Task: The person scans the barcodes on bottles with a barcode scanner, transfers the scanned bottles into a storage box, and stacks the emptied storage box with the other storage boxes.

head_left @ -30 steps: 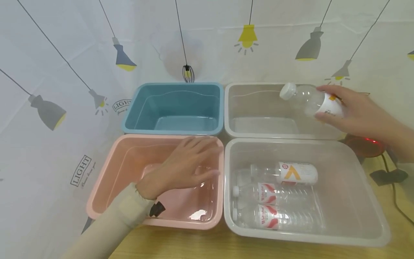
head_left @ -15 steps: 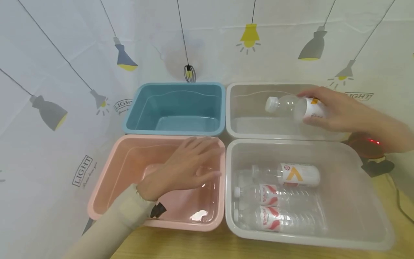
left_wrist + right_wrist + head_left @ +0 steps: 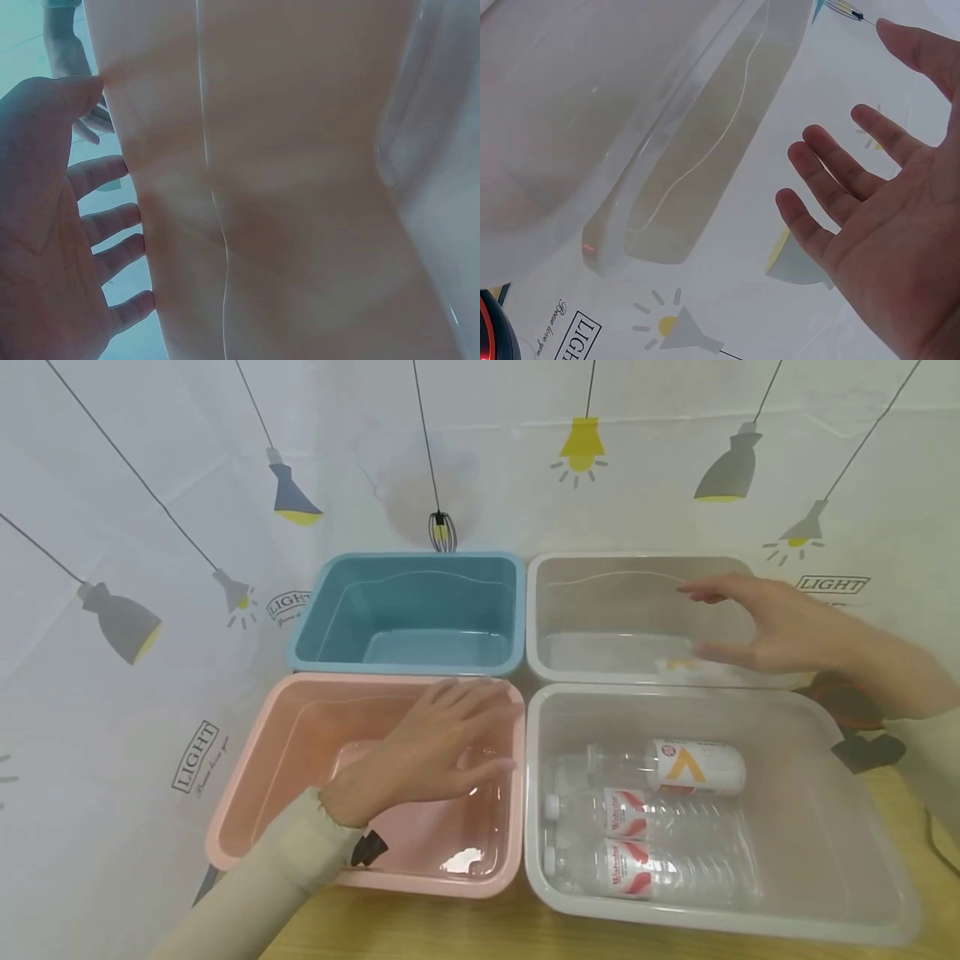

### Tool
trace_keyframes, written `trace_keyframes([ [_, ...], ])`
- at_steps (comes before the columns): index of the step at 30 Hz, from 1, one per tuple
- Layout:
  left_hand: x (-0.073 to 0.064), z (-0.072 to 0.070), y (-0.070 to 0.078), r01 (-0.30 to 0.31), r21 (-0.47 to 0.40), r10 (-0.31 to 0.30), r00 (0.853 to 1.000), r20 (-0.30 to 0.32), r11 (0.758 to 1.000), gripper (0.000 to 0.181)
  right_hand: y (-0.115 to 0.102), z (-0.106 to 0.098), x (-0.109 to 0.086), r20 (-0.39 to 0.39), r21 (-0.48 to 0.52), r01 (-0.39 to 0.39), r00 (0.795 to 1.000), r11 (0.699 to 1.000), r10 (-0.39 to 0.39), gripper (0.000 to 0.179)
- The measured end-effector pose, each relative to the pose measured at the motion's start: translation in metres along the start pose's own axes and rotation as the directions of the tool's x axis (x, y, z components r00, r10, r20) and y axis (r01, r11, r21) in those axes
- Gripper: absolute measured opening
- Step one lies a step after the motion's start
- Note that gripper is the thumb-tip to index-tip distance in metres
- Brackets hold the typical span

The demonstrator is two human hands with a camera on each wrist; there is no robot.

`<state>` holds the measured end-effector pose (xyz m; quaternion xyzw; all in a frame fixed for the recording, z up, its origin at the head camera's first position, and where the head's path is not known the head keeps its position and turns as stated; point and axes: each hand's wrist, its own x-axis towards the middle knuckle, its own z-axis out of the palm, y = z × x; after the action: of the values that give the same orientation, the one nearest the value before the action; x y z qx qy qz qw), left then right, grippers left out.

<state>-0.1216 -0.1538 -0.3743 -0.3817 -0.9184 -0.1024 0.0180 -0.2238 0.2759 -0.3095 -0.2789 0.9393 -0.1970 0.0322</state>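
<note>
My right hand (image 3: pixel 780 622) hovers over the back right whitish bin (image 3: pixel 637 677), its fingers apart and nothing between them. Low in that bin shows a blurred bottle (image 3: pixel 681 666) with a white and orange label, partly hidden by the front rim. In the right wrist view the palm and spread fingers (image 3: pixel 832 180) hold nothing. Over the pink bin (image 3: pixel 247 760) lies my left hand (image 3: pixel 420 752), fingers extended. Its fingertips appear to meet the bin's edge in the left wrist view. The front right bin (image 3: pixel 825 827) holds a bottle with an orange-marked label (image 3: pixel 697 767) and two red-labelled bottles (image 3: pixel 626 814).
A blue bin (image 3: pixel 412 672) stands at the back left. All bins sit close together on a wooden table (image 3: pixel 420 927). A lamp-patterned backdrop (image 3: pixel 495 460) rises behind and at the left. A dark round device (image 3: pixel 847 702) sits beside the bins at the right.
The right hand moved left over the back right bin with the bottle, then let it go. The bottle now lies low in that bin. My left hand has kept its place.
</note>
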Motion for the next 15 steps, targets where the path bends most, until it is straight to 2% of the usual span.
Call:
trace_keyframes([
  [6,0.0,0.0,0.0,-0.003,-0.005,0.003,1.0,-0.005,1.0,0.065,-0.005,0.0,-0.003,0.031,-0.003,-0.032,0.999,0.999,0.032,0.068],
  [15,0.0,-0.001,0.001,-0.002,-0.004,0.002,1.0,-0.003,1.0,0.065,-0.014,0.003,-0.01,0.027,-0.032,-0.048,0.998,0.998,0.049,0.062],
])
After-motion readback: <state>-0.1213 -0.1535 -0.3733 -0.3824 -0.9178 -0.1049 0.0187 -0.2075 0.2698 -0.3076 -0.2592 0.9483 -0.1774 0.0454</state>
